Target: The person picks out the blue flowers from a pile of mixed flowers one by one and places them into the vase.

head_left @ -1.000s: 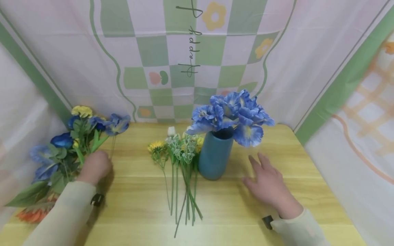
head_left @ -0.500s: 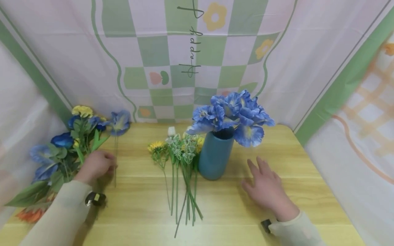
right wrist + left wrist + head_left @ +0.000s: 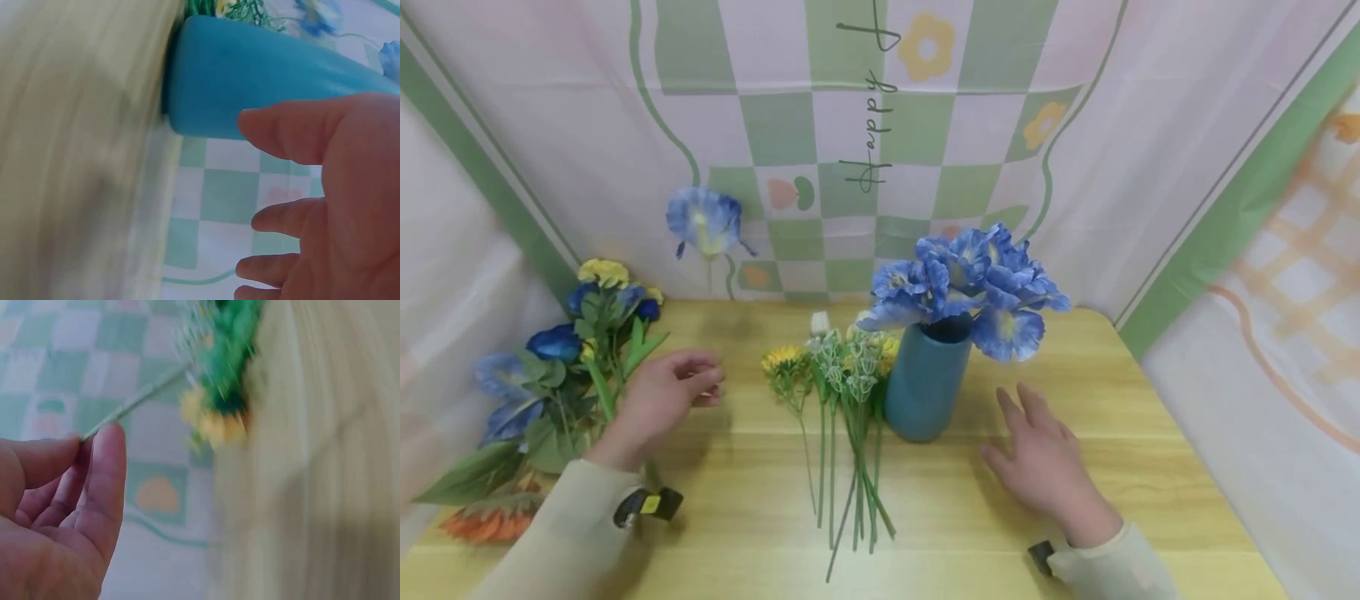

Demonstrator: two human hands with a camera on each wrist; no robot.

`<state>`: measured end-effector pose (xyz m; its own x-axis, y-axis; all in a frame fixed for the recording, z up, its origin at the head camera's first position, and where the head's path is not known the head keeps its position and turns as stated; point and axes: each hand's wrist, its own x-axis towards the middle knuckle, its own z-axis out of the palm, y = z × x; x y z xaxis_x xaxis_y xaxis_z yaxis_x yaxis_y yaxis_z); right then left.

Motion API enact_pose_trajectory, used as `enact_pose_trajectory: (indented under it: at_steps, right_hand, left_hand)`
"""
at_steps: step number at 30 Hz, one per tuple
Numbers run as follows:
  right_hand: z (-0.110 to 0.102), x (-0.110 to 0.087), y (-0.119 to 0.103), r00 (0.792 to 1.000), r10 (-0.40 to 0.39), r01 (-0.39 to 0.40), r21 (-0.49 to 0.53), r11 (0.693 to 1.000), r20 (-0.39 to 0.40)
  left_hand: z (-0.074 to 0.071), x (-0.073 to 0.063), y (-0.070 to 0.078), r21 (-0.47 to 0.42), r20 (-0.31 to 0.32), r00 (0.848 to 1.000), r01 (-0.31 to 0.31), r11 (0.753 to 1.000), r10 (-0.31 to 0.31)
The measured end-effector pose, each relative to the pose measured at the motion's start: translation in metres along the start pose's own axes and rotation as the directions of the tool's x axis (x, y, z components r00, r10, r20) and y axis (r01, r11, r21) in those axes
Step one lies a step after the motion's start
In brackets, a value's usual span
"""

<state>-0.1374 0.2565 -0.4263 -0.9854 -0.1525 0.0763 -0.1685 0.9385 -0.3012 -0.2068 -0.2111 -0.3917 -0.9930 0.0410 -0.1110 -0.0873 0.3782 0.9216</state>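
My left hand pinches the thin stem of a single blue iris between thumb and fingertips. The bloom stands upright above the table's back edge, in front of the curtain. Right of the middle is a blue-green vase, with several blue irises fanned over its rim. To the right of this vase my right hand hovers with spread fingers and holds nothing. In the right wrist view its thumb overlaps the vase wall.
Several white and yellow flowers lie left of the vase, stems toward the front. A mixed pile of blue, yellow and orange flowers lies along the left side of the wooden table. A patterned curtain hangs behind.
My left hand has lifted the blue iris from beside the left pile, raising it and moving right. My right hand has shifted slightly left and stays spread.
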Motion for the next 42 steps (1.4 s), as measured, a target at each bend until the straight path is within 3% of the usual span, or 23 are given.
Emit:
enact_pose_trajectory:
  at_steps: [4,7,10,12,14,16,18,19,21,22,23,24,25,26,28,31,32,34,35,37,39,40,42]
  right_hand:
    - [-0.005,0.001,-0.009,0.997,-0.058,0.060,0.035,0.998,-0.056]
    - [-0.015,-0.001,-0.023,0.993,-0.101,0.108,0.101,0.989,-0.068]
    - [-0.025,-0.007,-0.042,0.979,-0.188,0.200,0.188,0.962,-0.075]
    - [-0.031,-0.011,-0.054,0.952,-0.284,0.304,0.228,0.925,-0.116]
    - [-0.036,-0.016,-0.064,0.904,-0.383,0.421,0.247,0.873,-0.189]
    - [-0.041,-0.019,-0.073,0.840,-0.461,0.531,0.253,0.809,-0.288]
    - [-0.045,-0.021,-0.080,0.785,-0.490,0.602,0.282,0.747,-0.378]
    - [-0.047,-0.021,-0.084,0.759,-0.493,0.632,0.297,0.716,-0.427]
    - [-0.052,-0.020,-0.090,0.710,-0.470,0.678,0.330,0.656,-0.525]
    - [-0.054,-0.019,-0.092,0.686,-0.449,0.703,0.364,0.610,-0.573]
    - [-0.056,-0.018,-0.094,0.666,-0.417,0.721,0.388,0.575,-0.619]
    - [-0.058,-0.018,-0.096,0.640,-0.379,0.738,0.399,0.544,-0.668]
    - [-0.061,-0.018,-0.098,0.622,-0.337,0.757,0.434,0.488,-0.707]
    - [-0.064,-0.019,-0.100,0.610,-0.296,0.773,0.469,0.428,-0.735]
    - [-0.070,-0.020,-0.104,0.599,-0.211,0.797,0.552,0.243,-0.772]
    - [-0.079,-0.020,-0.109,0.599,-0.109,0.797,0.604,-0.010,-0.793]
    - [-0.083,-0.021,-0.110,0.592,-0.080,0.801,0.596,-0.054,-0.802]
    - [-0.089,-0.018,-0.112,0.529,-0.005,0.839,0.524,-0.146,-0.848]
    - [-0.092,-0.016,-0.111,0.476,0.041,0.869,0.462,-0.179,-0.879]
    - [-0.099,-0.013,-0.107,0.353,0.167,0.925,0.316,-0.212,-0.921]
    - [-0.109,-0.011,-0.100,0.213,0.314,0.971,0.164,-0.173,-0.925]
    - [-0.114,-0.010,-0.096,0.154,0.380,0.985,0.109,-0.137,-0.912]
    - [-0.123,-0.009,-0.090,0.074,0.474,0.997,0.068,-0.030,-0.877]
  left_hand:
    - [0.019,-0.014,0.021,-0.031,-0.022,0.996,-0.088,0.996,0.087]
    - [0.034,-0.025,0.036,-0.037,-0.012,0.984,-0.176,0.984,0.176]
    - [0.048,-0.037,0.049,-0.025,0.009,0.953,-0.301,0.953,0.302]
    - [0.057,-0.044,0.057,-0.009,0.031,0.913,-0.406,0.914,0.406]
    - [0.067,-0.049,0.063,-0.009,0.067,0.851,-0.522,0.853,0.521]
    - [0.078,-0.054,0.070,-0.017,0.117,0.777,-0.621,0.783,0.619]
    - [0.090,-0.056,0.075,-0.029,0.171,0.689,-0.711,0.703,0.704]
    - [0.097,-0.056,0.077,-0.036,0.199,0.635,-0.756,0.653,0.746]
    - [0.110,-0.056,0.082,-0.050,0.249,0.545,-0.818,0.573,0.801]
    - [0.117,-0.055,0.084,-0.054,0.270,0.503,-0.843,0.534,0.821]
    - [0.123,-0.054,0.085,-0.061,0.291,0.469,-0.861,0.505,0.834]
    - [0.128,-0.053,0.087,-0.066,0.309,0.446,-0.871,0.487,0.840]
    - [0.133,-0.052,0.088,-0.065,0.323,0.432,-0.878,0.475,0.842]
    - [0.137,-0.052,0.090,-0.056,0.336,0.428,-0.880,0.472,0.839]
    - [0.144,-0.051,0.092,-0.037,0.355,0.418,-0.888,0.459,0.837]
    - [0.152,-0.048,0.096,-0.018,0.369,0.409,-0.895,0.446,0.835]
    - [0.154,-0.047,0.097,-0.005,0.372,0.413,-0.895,0.447,0.832]
    - [0.157,-0.044,0.100,0.021,0.368,0.450,-0.879,0.476,0.814]
    - [0.158,-0.041,0.101,0.042,0.362,0.476,-0.867,0.496,0.801]
    - [0.159,-0.037,0.102,0.096,0.341,0.538,-0.836,0.541,0.771]
    - [0.160,-0.033,0.102,0.148,0.309,0.596,-0.800,0.582,0.741]
    - [0.160,-0.031,0.102,0.171,0.291,0.616,-0.786,0.594,0.732]
    - [0.160,-0.027,0.101,0.212,0.264,0.648,-0.762,0.612,0.715]
